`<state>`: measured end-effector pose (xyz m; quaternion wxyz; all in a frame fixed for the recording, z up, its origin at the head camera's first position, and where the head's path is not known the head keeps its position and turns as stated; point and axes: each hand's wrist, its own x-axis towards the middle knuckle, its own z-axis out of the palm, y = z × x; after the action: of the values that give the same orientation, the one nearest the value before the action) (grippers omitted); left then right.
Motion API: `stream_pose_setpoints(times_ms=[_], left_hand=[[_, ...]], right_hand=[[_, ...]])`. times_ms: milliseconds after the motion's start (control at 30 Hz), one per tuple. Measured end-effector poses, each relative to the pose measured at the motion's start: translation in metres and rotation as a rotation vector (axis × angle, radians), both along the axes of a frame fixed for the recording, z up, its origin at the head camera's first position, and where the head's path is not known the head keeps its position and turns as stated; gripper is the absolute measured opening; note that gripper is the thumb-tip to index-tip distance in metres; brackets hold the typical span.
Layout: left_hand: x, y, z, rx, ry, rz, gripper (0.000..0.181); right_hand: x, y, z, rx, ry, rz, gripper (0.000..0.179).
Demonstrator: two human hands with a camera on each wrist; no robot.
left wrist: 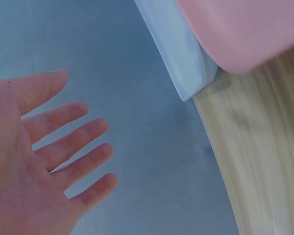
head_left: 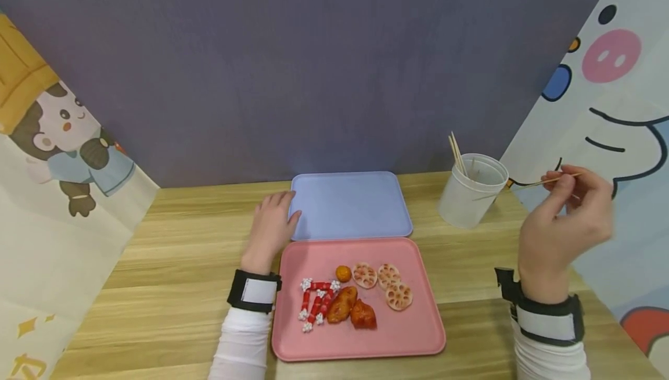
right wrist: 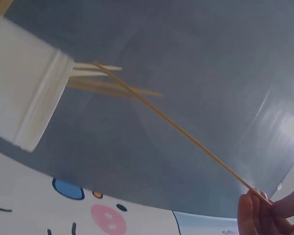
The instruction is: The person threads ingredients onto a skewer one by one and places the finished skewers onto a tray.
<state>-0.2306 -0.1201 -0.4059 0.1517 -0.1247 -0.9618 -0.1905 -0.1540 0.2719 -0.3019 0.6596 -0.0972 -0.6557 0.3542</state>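
Note:
My right hand pinches a thin bamboo skewer between thumb and fingers. It is raised to the right of the white plastic tub, and the skewer slants toward the tub, whose front it crosses in the head view. Several more skewers stand inside the tub. My left hand, fingers extended, is at the left edge of the light blue tray; whether it touches the tray is unclear. In the left wrist view its palm and spread fingers hold nothing.
In front of the blue tray lies a pink tray. On it are lotus root slices, an orange ball, two glazed brown-red meat pieces and several red sticks with white ends. A grey wall rises behind the wooden table.

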Motion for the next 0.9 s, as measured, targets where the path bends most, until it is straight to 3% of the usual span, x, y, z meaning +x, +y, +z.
stream_pose_setpoints(times_ms=[167,600,900], left_hand=[[-0.001,0.007,0.003,0.000,0.019,-0.012,0.047],[-0.003,0.027,0.009,-0.021,0.037,-0.029,0.047],[0.003,0.043,0.010,-0.038,0.033,-0.043,0.046]], right_hand=[[-0.004,-0.011,-0.010,0.048,-0.031,0.133,0.016],[-0.024,-0.037,-0.039,0.159,-0.206,0.357,0.027],[-0.024,-0.052,-0.056,0.038,-0.309,0.570,0.019]])
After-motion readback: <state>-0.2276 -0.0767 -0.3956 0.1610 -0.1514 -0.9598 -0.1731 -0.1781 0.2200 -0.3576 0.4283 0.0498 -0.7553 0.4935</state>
